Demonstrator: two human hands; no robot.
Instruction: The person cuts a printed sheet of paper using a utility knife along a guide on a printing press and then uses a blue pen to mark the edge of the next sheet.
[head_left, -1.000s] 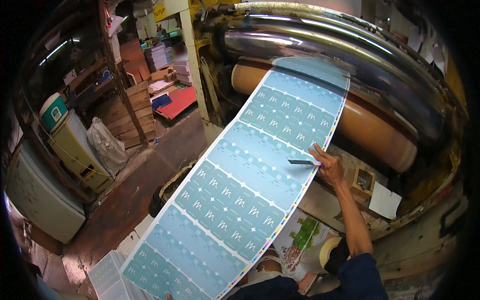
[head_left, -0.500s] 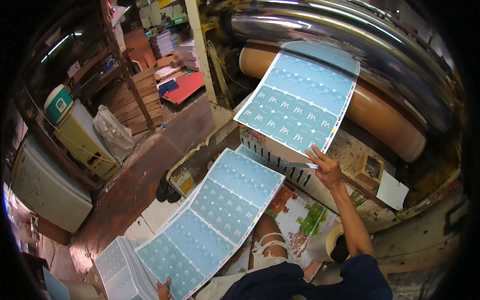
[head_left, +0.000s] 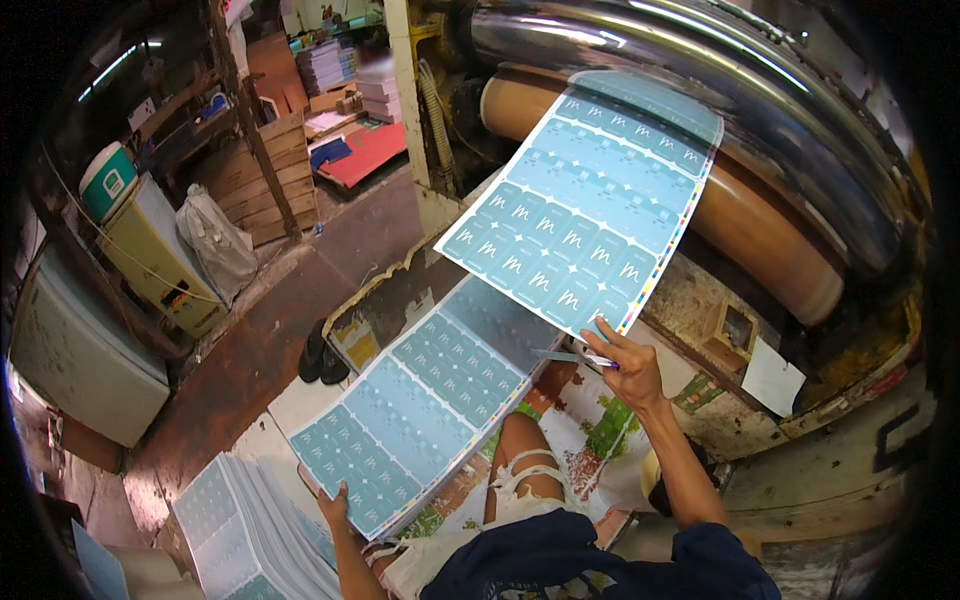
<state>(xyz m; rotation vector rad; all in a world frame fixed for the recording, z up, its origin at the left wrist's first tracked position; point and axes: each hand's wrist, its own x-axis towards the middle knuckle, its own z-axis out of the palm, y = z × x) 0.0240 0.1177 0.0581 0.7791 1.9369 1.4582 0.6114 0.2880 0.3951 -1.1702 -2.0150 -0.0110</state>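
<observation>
A blue-green printed sheet (head_left: 575, 235) hangs out from between the rollers, its near corner pinched by my right hand (head_left: 632, 370). The same hand also holds a thin-bladed knife (head_left: 560, 355), its handle mostly hidden in my fingers. Lower left, a second printed sheet (head_left: 405, 400) slopes across to my left hand (head_left: 335, 507), whose thumb lies on top of the sheet's near edge with the fingers underneath. Its far end passes under the upper sheet. Left of it stands a fanned stack of printed sheets (head_left: 245, 530), cut by the lower edge of the view.
Ahead are a shiny metal roller (head_left: 600, 45) and a brown roller (head_left: 760, 230). A small wooden box (head_left: 728, 335) and white paper (head_left: 772, 378) lie on the machine's ledge at right. Dark sandals (head_left: 322, 355) rest on the left; beyond stands a cabinet (head_left: 165, 260) with a green cooler (head_left: 108, 180).
The upper sheet has come further out of the rollers toward me, my right hand moving down and left with it. My left hand has risen, and the lower sheet has shifted away from the stack.
</observation>
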